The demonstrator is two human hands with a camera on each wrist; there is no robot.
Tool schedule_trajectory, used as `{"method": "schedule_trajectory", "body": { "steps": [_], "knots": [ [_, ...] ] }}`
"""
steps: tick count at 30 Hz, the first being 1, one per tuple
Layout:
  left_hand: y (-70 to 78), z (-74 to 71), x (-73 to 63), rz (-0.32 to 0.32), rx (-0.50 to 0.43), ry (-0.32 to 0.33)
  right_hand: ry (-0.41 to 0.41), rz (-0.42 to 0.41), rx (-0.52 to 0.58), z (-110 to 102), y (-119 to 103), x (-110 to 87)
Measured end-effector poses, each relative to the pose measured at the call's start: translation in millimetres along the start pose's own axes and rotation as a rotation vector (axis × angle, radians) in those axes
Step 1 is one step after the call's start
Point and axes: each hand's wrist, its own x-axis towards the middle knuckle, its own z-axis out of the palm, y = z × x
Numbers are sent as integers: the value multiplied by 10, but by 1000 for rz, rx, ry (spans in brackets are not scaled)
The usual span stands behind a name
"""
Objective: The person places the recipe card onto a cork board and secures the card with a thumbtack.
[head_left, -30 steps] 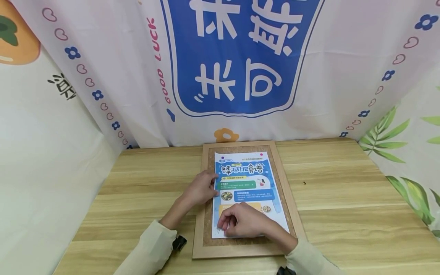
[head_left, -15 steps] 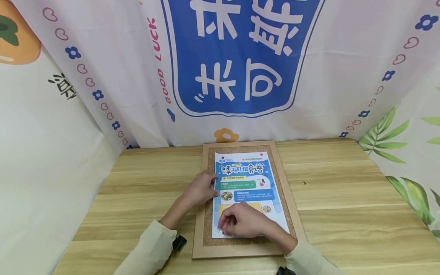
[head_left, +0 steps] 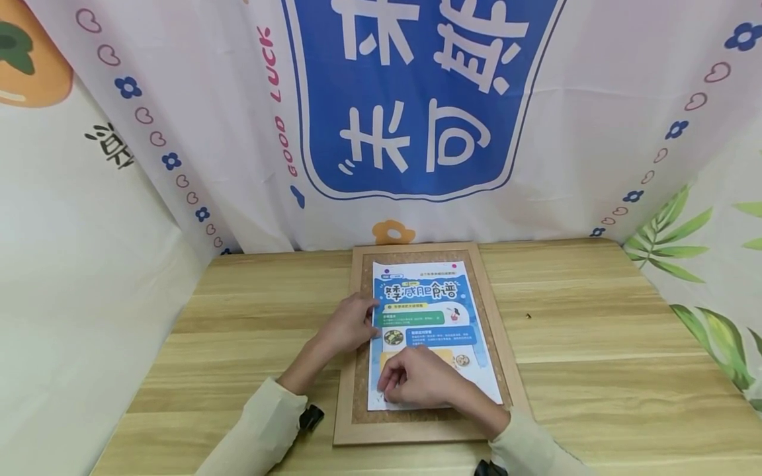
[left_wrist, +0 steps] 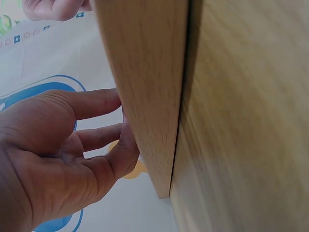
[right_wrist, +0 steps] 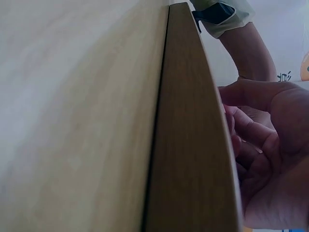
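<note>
A printed poster [head_left: 428,317] with Chinese lettering lies on a wood-framed cork board [head_left: 361,396]. A purple pin [head_left: 387,271] and a pink pin [head_left: 454,266] show at its top corners. My left hand [head_left: 348,322] rests its fingertips on the poster's left edge; in the left wrist view its fingers [left_wrist: 99,104] reach loosely past the board's frame. Above the poster's lower left corner is my right hand [head_left: 419,378], its fingers curled toward the thumb. In the right wrist view the frame partly hides its fingertips [right_wrist: 231,121], and I cannot tell what they hold.
The board sits on a wood-grain table [head_left: 595,344], its far end near a printed cloth backdrop [head_left: 250,132]. A small dark speck [head_left: 528,316] lies on the tabletop right of the board. Black straps show at both sleeves [head_left: 262,416].
The head view has shifted very slightly. Both hands stay nearly in place, the left at the poster's edge and the right over its lower left corner.
</note>
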Motion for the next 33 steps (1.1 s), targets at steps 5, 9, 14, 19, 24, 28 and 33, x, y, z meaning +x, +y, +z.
{"method": "schedule_trajectory", "body": {
  "steps": [5, 9, 14, 19, 24, 28, 33],
  "knots": [
    [-17, 3, 7, 10, 14, 2, 3, 15, 5, -6, 2, 10],
    [-21, -1, 6, 8, 10, -2, -3, 12, 25, -19, 16, 11],
    [-13, -6, 3, 3, 11, -3, -7, -17, 50, -32, 37, 12],
    [-10, -4, 6, 0, 21, -1, -7, -27, 70, -33, 43, 8],
    [-1, -9, 5, -5, 22, -2, -1, -16, 89, -28, 33, 4],
    [-2, -4, 8, -12, 15, -3, 6, -5, 90, -26, 34, 5],
    [9, -6, 7, -14, 9, -4, 12, 14, 86, -25, 45, 9]
  ]
}}
